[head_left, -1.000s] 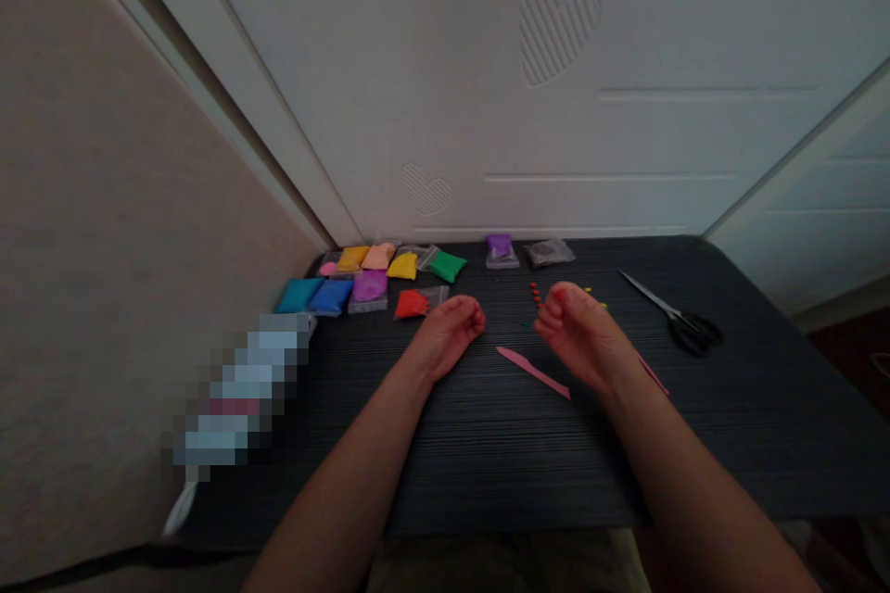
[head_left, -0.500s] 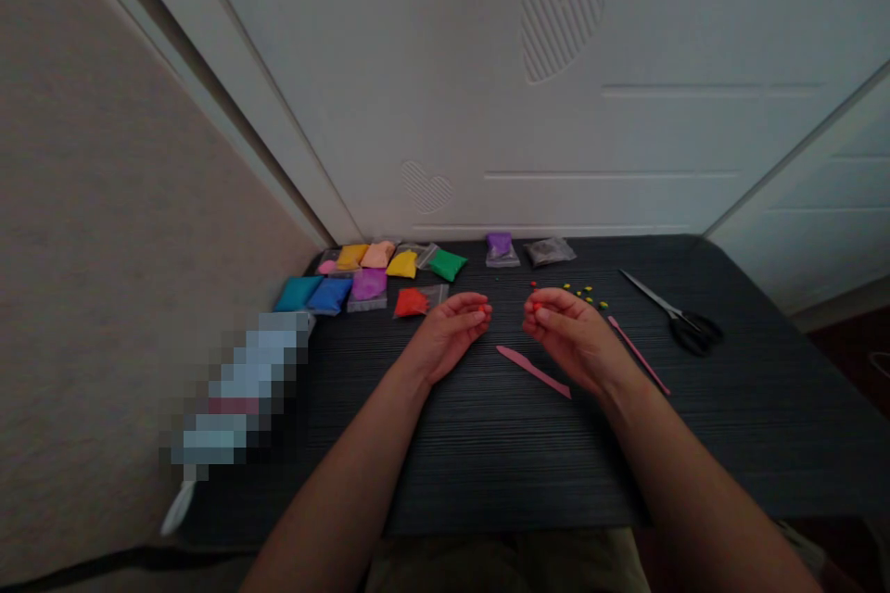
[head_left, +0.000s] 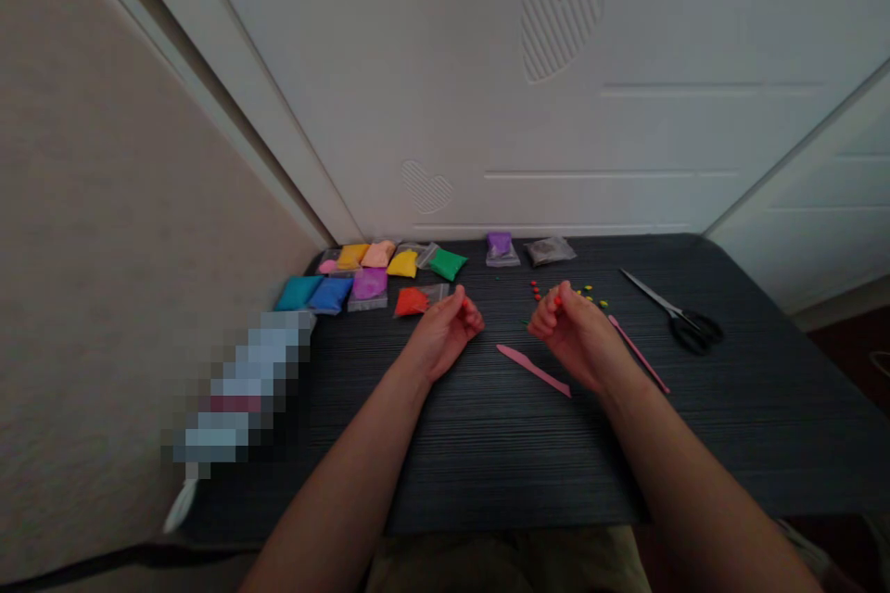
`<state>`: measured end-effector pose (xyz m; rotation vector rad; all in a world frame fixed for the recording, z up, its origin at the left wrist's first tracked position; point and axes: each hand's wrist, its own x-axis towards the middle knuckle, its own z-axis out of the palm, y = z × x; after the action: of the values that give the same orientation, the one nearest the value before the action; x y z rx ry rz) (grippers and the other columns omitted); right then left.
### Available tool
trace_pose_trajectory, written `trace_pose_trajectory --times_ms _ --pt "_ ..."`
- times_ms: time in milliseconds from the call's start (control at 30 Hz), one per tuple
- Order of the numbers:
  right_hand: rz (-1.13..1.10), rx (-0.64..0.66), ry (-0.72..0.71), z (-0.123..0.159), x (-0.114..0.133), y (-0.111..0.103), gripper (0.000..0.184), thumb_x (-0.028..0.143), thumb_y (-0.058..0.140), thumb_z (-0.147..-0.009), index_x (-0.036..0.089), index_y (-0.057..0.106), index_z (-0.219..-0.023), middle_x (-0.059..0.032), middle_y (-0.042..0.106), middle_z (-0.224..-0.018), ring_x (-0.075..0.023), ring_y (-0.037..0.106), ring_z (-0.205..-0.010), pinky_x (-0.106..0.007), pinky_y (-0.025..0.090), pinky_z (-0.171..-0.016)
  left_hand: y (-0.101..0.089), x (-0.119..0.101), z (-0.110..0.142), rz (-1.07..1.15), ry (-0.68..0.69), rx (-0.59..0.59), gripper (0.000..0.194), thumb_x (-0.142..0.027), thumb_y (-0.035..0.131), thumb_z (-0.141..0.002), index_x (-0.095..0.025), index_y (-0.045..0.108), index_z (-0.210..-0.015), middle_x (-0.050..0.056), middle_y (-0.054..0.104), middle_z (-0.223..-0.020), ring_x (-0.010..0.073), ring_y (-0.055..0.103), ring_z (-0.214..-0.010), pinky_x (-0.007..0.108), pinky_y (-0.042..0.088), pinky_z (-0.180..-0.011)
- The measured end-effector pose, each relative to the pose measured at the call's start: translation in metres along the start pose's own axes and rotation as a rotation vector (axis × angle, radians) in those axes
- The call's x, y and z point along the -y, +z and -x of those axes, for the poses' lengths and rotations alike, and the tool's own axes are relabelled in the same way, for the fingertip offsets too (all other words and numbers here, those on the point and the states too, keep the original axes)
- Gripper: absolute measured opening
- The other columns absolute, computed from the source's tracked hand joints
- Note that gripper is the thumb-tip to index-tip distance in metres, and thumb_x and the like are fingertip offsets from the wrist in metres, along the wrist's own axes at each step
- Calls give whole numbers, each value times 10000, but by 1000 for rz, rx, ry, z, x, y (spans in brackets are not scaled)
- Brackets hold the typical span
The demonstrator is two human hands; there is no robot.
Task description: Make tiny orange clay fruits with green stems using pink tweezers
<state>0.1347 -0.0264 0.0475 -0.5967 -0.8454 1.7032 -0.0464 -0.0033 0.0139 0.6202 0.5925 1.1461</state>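
Note:
My right hand [head_left: 574,334] pinches a small red piece of clay [head_left: 558,300] between thumb and fingers, above the dark table. My left hand [head_left: 445,329] hovers across from it with curled fingers and the thumb raised; whatever lies in those fingers is too small to make out. Tiny red clay bits [head_left: 535,290] lie just beyond my right fingertips. Several yellow-green bits [head_left: 603,304] are partly hidden behind that hand. A pink plastic clay knife [head_left: 533,371] rests between my forearms. A thin pink tool [head_left: 640,355] lies right of my right hand.
Bags of coloured clay line the back left, among them a green bag [head_left: 447,264] and an orange-red bag [head_left: 413,300]. A purple bag [head_left: 499,246] and a grey bag [head_left: 550,250] stand near the white panel. Scissors [head_left: 671,309] lie right. A blurred-out package [head_left: 243,389] sits left.
My right hand has tilted up and slightly right with the red clay, uncovering more red bits. My left hand has shifted slightly left, its thumb now raised.

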Motion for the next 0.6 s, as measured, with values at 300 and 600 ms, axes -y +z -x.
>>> trace_pose_trajectory --times_ms 300,600 --pt "26 -40 26 0 -2 -4 114 257 645 -718 183 627 -803 -1 598 -754 -86 530 -706 -236 419 -684 -3 1 2 -61 -6 -13 85 -157 640 -705 -137 591 -771 0 570 -699 80 542 -682 225 430 -709" --pt "-3 9 -13 1 1 -2 122 273 588 -765 189 565 -679 29 503 -645 -80 465 -610 -233 391 -602 -5 -2 -1 -21 24 -51 172 -292 602 -746 -147 545 -672 -29 489 -606 71 497 -596 215 430 -617"
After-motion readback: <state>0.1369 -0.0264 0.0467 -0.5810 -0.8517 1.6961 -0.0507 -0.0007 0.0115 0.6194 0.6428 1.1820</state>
